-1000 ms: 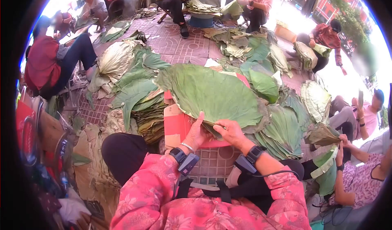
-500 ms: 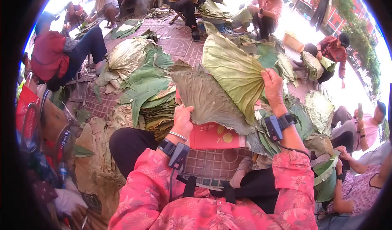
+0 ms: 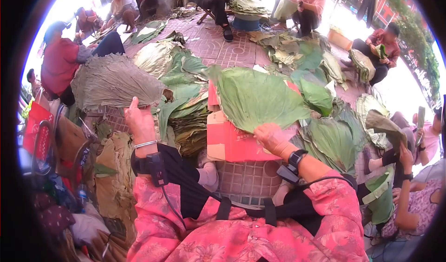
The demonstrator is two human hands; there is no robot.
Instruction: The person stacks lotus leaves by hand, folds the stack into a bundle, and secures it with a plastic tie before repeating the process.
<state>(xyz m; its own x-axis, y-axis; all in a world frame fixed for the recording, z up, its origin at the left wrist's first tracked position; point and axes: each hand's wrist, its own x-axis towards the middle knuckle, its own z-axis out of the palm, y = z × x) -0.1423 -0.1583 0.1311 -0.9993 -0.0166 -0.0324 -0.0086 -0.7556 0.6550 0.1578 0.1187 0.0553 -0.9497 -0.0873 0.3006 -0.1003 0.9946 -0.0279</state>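
The left hand grips the brown leaf beyond the red cardboard's left edge, now parted from the green leaf the right hand pinches.

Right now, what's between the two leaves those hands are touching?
In the head view, piled leaves and red cardboard lie between the grey leaf and green leaf.

Grey-brown lotus leaf, your ten o'clock: papery, matt, rough with fine creases. Green lotus leaf, your one o'clock: matt, smoother, with radiating veins. Red cardboard, centre: smooth, printed. Your bangle, nine o'clock: polished, silvery metal. Your wrist unit, eight o'clock: dark, hard-looking plastic. Your shirt, six o'clock: soft floral-patterned cloth. Paving, below centre: matt tile, grooved. Tub, twelve o'clock: blue, apparently plastic.
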